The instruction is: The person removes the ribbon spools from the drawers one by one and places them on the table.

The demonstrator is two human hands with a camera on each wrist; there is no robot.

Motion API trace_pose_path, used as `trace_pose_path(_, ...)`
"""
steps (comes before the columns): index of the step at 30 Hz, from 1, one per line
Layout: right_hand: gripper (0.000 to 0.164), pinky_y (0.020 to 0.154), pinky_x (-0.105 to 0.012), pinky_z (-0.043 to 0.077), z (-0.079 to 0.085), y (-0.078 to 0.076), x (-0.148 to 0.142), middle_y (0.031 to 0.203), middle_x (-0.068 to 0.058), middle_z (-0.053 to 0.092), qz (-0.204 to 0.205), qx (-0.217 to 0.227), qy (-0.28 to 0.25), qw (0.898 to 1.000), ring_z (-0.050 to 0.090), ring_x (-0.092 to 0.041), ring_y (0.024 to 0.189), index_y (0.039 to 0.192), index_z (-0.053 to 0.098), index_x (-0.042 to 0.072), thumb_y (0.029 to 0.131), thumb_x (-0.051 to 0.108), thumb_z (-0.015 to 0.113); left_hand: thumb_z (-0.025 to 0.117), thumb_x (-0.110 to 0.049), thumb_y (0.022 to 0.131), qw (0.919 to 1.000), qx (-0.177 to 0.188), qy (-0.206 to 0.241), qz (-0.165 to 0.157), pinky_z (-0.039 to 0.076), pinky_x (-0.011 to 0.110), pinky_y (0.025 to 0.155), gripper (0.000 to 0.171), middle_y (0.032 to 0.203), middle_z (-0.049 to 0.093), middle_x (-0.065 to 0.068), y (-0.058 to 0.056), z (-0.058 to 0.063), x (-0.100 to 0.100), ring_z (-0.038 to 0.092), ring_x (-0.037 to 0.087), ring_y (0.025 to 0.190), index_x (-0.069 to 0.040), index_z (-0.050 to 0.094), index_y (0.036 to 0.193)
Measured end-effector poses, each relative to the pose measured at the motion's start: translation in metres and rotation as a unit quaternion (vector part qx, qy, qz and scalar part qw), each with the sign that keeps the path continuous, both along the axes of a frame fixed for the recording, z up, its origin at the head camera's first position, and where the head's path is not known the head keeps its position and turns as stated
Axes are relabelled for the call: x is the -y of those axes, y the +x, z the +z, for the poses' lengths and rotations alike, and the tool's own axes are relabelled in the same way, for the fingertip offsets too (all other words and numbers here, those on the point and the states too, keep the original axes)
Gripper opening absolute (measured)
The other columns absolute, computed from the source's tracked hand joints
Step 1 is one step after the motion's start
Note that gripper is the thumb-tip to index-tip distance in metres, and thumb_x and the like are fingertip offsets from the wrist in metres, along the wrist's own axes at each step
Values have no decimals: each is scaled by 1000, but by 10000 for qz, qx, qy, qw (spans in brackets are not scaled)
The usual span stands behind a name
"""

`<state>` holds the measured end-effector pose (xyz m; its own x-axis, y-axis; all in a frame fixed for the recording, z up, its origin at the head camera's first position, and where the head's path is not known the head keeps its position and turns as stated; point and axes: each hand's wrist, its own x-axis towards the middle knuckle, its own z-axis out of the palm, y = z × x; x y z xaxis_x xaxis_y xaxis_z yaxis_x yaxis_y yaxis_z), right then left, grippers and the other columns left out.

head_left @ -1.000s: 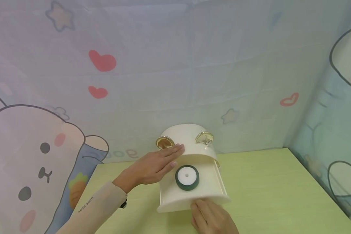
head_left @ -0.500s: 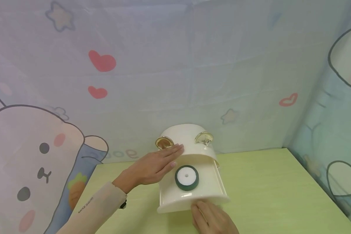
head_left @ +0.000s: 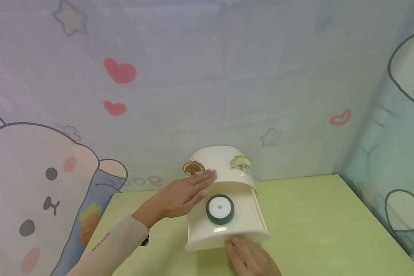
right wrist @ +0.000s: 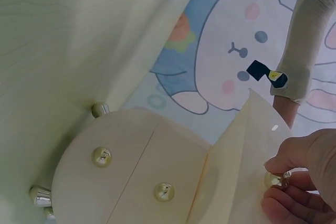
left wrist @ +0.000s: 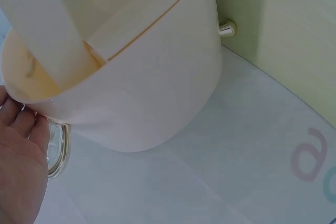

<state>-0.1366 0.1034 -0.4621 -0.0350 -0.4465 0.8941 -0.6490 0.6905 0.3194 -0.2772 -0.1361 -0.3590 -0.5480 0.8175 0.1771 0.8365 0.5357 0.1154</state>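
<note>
Cream-white, the drawer (head_left: 207,242) juts toward six o'clock from a rounded cabinet (head_left: 218,154), a green-rimmed white disc (head_left: 224,211) lying flat inside it, and at its front the thumb and fingers of my right hand (head_left: 251,256) pinch a gold knob (right wrist: 272,180). From eight o'clock my left hand (head_left: 180,195) lies across the cabinet's front edge, fingers straight and together, just beside the gold fitting (head_left: 193,167) at nine o'clock. Around everything spreads a pale green table (head_left: 310,214), with a cartoon-printed cloth (head_left: 279,76) hanging behind at twelve o'clock.
</note>
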Motion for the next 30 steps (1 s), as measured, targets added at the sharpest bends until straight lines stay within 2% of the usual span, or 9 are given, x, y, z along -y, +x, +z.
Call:
trace_pose_path(10,28,66,-27,61,-4,-1,1,94,-13,72,-55,-15,26,10000,71,-24,79,96,74,-3,103,9,50,32,-40,115,10000,-40,12,-7,38,47,128,57,175,26,-3,0,-1,1,30,18,162,-24,23,169)
trace_pose_path(14,30,65,-27,62,1,4,0,94,-12,74,-26,119,-80,9999,73,-22,77,96,76,-2,105,15,52,32,-41,115,10000,-40,6,-2,38,47,128,57,176,25,-4,-1,-3,0,30,17,162,-24,23,169)
trace_pose_path(19,32,64,-21,57,21,17,-3,95,-5,73,274,712,-558,9955,68,-14,78,101,76,4,108,28,56,33,-41,115,10000,-59,20,1,39,47,127,57,175,26,-5,0,-2,1,30,16,162,-25,24,169)
trace_pose_path(22,31,63,-20,55,40,21,-7,94,-4,71,414,817,-674,9935,66,-13,77,101,76,6,109,30,56,33,-41,115,10000,-61,15,8,38,47,128,57,175,25,-5,0,-1,1,30,16,162,-25,23,169)
trace_pose_path(26,30,61,-21,57,65,17,-15,91,-9,71,542,363,-442,9969,67,-17,71,98,76,5,108,26,57,33,-41,115,10000,-24,5,19,38,47,128,57,176,25,-5,1,0,1,30,16,162,-25,22,169)
trace_pose_path(30,31,66,-26,60,84,10,-27,95,-10,71,656,345,-1,9973,68,-20,77,99,73,4,109,26,54,32,-42,115,10000,23,-24,6,37,48,128,58,176,23,-4,2,0,1,29,18,162,-25,21,170)
